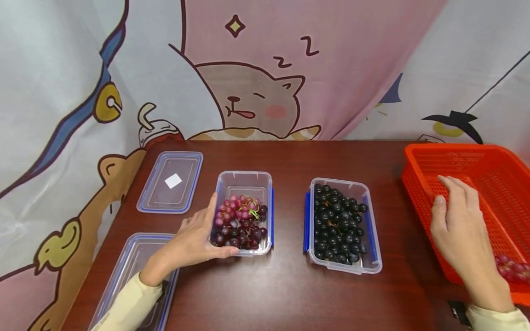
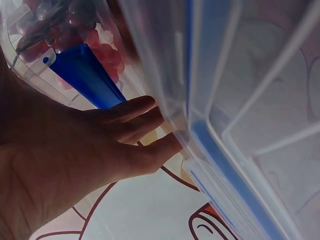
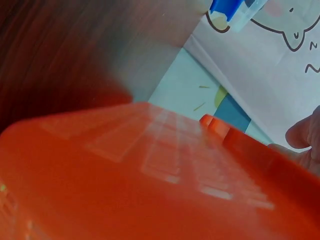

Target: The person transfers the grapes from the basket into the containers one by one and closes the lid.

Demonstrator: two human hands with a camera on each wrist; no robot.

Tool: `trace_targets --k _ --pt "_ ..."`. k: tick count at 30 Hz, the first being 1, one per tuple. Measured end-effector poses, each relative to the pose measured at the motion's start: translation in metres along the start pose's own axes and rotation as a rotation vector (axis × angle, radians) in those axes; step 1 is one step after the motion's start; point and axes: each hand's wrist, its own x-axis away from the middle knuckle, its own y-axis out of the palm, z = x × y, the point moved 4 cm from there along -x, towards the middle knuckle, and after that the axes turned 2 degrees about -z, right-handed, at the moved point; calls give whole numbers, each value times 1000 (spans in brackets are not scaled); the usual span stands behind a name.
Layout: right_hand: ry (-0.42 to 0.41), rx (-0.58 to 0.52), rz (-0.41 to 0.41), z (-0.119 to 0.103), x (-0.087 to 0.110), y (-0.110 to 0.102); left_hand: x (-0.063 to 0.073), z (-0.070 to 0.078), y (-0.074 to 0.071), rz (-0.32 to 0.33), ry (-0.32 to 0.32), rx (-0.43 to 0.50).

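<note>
My left hand (image 1: 196,241) holds the left side of a clear plastic container (image 1: 244,180), its thumb along the near rim and its fingers by the left wall. Inside lie pink-red grapes (image 1: 236,209) and dark red grapes (image 1: 242,234), with a green stem showing. In the left wrist view a blue latch (image 2: 90,75) folds out beside the fingers. My right hand (image 1: 463,225) is over the left part of an orange-red plastic basket (image 1: 418,184), fingers loosely extended and nothing in them. Red grapes (image 1: 513,269) lie in the basket's near end, partly hidden by the wrist.
A second clear container (image 1: 374,239), full of black grapes (image 1: 337,225), stands between the first container and the basket. On the left are two clear lids with blue seals: a small lid (image 1: 174,197) with a white label, and a larger lid (image 1: 128,253) under my left forearm.
</note>
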Motion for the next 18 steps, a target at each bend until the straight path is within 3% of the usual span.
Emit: trace_targets --k 8,18 --pt "55 59 -10 17 4 -7 1 0 2 13 7 -5" --pt "160 153 -92 47 11 -14 -2 0 1 25 16 0"
